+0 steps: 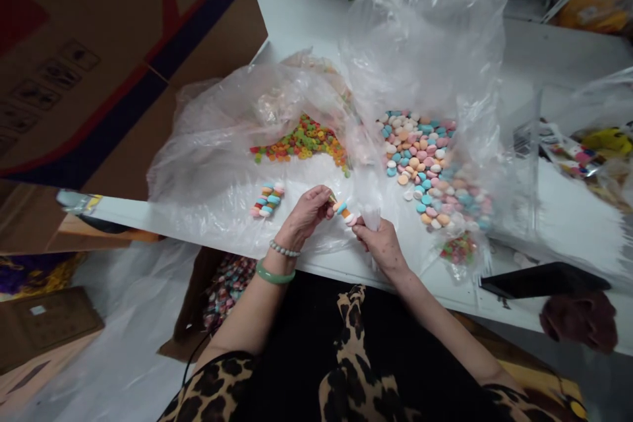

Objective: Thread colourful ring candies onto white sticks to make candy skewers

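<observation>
Between my two hands is a short row of candies in orange, blue, white and pink. My left hand pinches its upper left end, where a small greenish piece shows at the fingertips. At the lower right end, my right hand grips the row by the pink and white piece. Finished-looking rows of coloured candies lie side by side on the plastic left of my left hand. Beyond the hands spread small red, orange and green rings. Pastel round candies lie in a clear bag to the right.
A large cardboard box stands at the left on the white table. Right of the hands are a small bag of red and green pieces, a black phone-like object and a clear bin. Below left, an open box holds wrapped candies.
</observation>
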Available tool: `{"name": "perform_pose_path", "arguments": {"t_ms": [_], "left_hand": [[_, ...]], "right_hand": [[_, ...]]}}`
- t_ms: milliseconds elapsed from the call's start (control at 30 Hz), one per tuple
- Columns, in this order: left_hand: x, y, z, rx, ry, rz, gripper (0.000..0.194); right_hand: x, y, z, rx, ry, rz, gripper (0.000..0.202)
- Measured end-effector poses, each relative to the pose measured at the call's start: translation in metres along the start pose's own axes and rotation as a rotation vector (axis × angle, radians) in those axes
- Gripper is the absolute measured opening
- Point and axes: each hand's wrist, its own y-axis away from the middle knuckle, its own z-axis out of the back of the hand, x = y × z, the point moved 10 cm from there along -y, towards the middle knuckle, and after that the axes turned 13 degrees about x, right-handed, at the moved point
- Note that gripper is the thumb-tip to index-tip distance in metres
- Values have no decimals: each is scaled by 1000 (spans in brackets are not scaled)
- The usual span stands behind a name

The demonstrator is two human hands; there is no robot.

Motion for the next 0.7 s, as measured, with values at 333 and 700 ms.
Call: {"name": "perform_pose_path", "arguments": {"t_ms": [333,700], "left_hand": [[5,22,3,-57,18,1,32],[38,18,-14,-221,203,18,34]], "right_hand": [[1,14,-6,42,151,40,16],[-7,4,-7,-86,16,38,22]]}}
